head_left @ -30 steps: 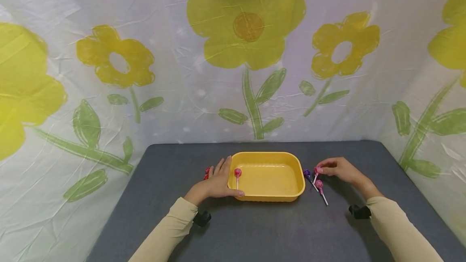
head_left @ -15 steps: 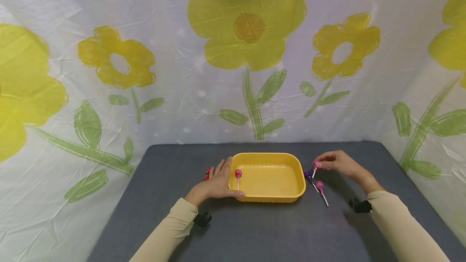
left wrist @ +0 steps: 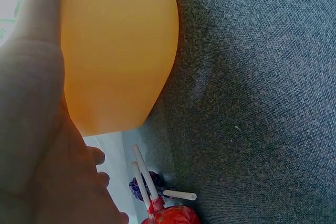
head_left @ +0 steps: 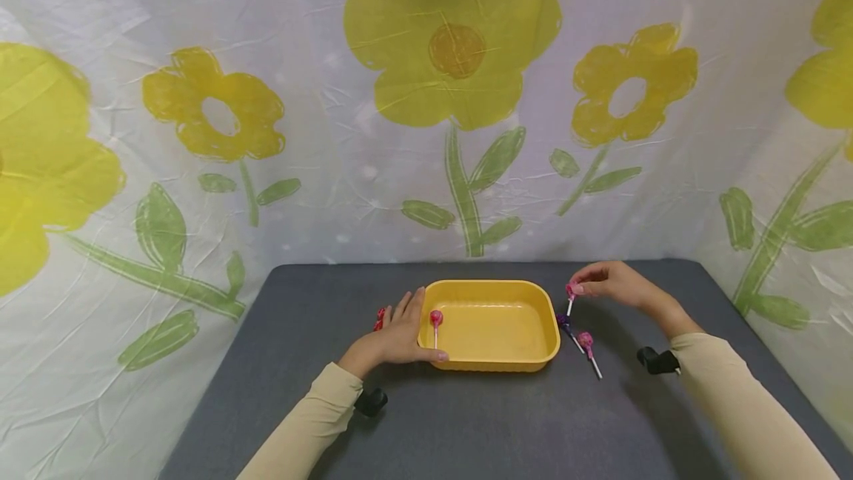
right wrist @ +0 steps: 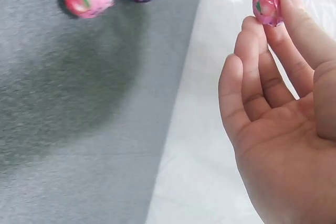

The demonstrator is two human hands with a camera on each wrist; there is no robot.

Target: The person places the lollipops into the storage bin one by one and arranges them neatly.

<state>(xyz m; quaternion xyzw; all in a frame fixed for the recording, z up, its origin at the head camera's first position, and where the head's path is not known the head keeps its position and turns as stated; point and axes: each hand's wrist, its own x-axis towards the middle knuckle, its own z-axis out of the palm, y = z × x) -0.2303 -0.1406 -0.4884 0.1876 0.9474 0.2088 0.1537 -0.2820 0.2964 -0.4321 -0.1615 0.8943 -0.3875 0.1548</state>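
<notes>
My right hand pinches a pink-wrapped lollipop by its head, between thumb and fingertips. Its white stick points down, above the table right of the yellow tray. Below that hand lie a purple lollipop and another pink lollipop, both also partly visible in the right wrist view. With fairly straight, spread fingers, my left hand rests against the tray's left end, its thumb along the front rim. Inside the tray, near that thumb, lies a pink-red lollipop.
Beyond my left hand are red lollipops and a dark purple one, partly hidden in the head view. The dark grey table ends at a flower-printed cloth behind and at the sides.
My right hand has lifted the pink lollipop up and slightly left, away from the two lying on the table. The left hand and the tray stay in place.
</notes>
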